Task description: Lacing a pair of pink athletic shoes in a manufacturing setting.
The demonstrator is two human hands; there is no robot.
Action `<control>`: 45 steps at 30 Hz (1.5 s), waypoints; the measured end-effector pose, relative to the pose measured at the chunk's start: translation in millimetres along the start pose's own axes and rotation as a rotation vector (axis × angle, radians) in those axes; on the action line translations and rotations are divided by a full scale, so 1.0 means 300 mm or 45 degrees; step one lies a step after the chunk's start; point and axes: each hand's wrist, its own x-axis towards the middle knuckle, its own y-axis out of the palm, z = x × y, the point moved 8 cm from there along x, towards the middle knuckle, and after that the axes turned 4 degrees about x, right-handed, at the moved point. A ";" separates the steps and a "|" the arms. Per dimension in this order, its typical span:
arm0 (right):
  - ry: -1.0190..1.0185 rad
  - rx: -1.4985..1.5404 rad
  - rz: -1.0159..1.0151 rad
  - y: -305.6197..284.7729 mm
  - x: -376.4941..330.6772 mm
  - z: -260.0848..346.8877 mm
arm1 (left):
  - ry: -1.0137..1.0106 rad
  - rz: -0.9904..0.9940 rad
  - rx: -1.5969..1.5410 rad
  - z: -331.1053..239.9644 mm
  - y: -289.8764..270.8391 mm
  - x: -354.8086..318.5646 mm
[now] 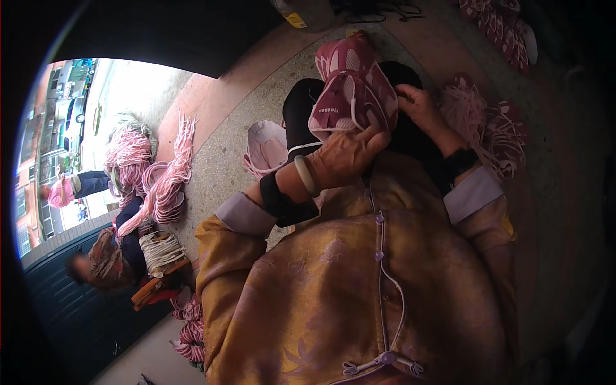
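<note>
A maroon and pink shoe upper (340,96) lies across my dark-trousered knees, with a white cord (354,112) running down its front. My left hand (353,154) is closed on the upper's near edge, its fingers curled over the fabric; a pale bangle (306,174) circles that wrist. Beside the upper's right edge is my right hand (420,110), fingers bent and drawn together; whatever is between the fingertips is too small to make out. Another pink shoe upper (266,146) with a pale lining rests on the floor left of my knees.
Pink lace bundles and uppers (478,122) are heaped at the right, with more uppers (500,32) at the far right. Leftward, a seated person (106,256) is near pink laces (170,173) and a wound bundle of white cord (162,251). A standing person (70,187) is outside the doorway.
</note>
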 end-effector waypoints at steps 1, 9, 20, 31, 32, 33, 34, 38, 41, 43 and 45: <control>-0.197 -0.255 -0.103 -0.016 -0.009 0.042 | 0.083 -0.018 -0.070 -0.010 -0.008 -0.016; -0.428 -0.438 -0.367 -0.020 -0.109 0.210 | -0.049 -0.129 -0.041 0.080 -0.038 -0.174; -0.396 -0.368 -0.299 0.041 -0.104 0.286 | 0.085 -0.281 0.118 0.056 -0.040 -0.137; -0.705 -1.108 -0.123 0.186 -0.069 0.362 | -0.099 0.055 -0.014 0.084 0.051 -0.026; -0.703 -1.110 -0.125 0.177 -0.065 0.339 | -0.096 0.056 -0.016 0.096 0.056 -0.014; -0.668 -1.046 -0.117 0.172 -0.060 0.318 | -0.039 0.025 -0.004 0.095 0.056 -0.006; -0.632 -0.983 -0.110 0.163 -0.059 0.299 | 0.018 -0.006 0.008 0.091 0.056 -0.002; -0.405 -0.718 -0.081 0.117 -0.066 0.197 | -0.075 0.154 -0.056 0.121 0.108 0.023; -0.445 -0.813 -0.045 0.130 -0.086 0.155 | -0.108 0.266 0.077 0.129 0.177 0.011; -0.518 -0.929 -0.046 0.127 -0.097 0.158 | -0.018 0.243 0.107 0.112 0.191 0.016; -0.471 -1.024 -0.024 0.122 -0.098 0.145 | -0.022 0.206 0.004 0.083 0.132 0.033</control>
